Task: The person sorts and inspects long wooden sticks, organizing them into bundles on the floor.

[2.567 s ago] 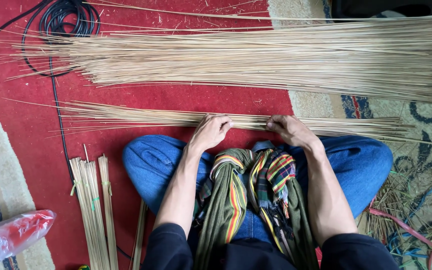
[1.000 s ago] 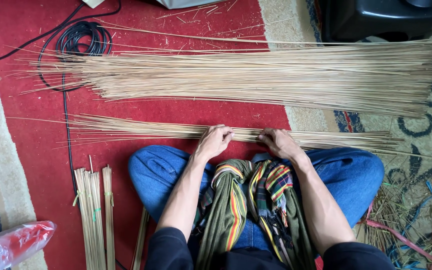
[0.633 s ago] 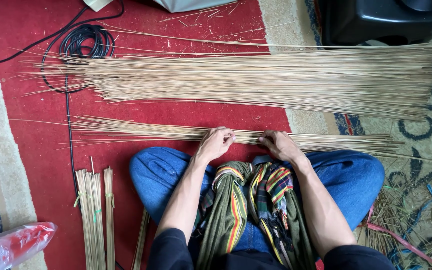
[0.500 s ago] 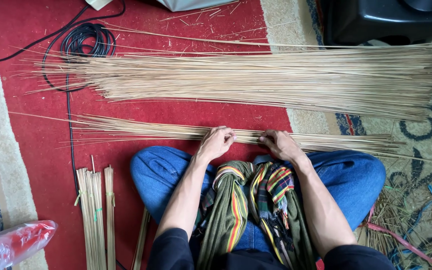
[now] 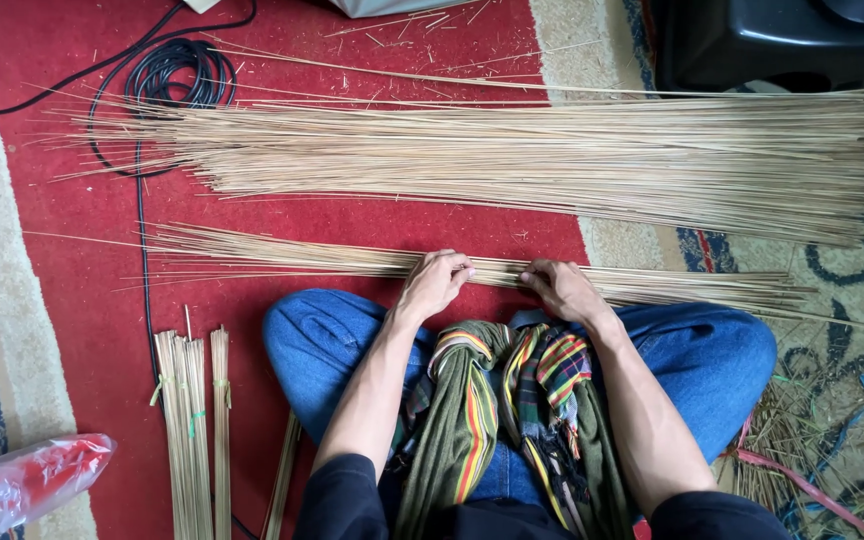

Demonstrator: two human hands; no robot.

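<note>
the person is sitting cross-legged on a red carpet (image 5: 52,290), and both hands are resting on a thin bundle of pale sticks (image 5: 282,258) that is lying crosswise just in front of the knees. the left hand (image 5: 434,283) is curling its fingers over the bundle, closed on the sticks, and the right hand (image 5: 562,290) is lying near it on the same bundle — its fingers are bent down onto the sticks, though whether they are wrapping fully round is hard to tell. a much larger heap of long sticks (image 5: 552,155) is lying parallel farther out, well apart from the hands. a striped scarf (image 5: 482,400) is hanging down between the arms over blue jeans (image 5: 322,340). short tied bundles (image 5: 192,420) are lying beside the left knee, a coiled black cable (image 5: 177,75) is sitting at the far left — and a clear plastic bag (image 5: 22,480) is lying at the near left corner.
</note>
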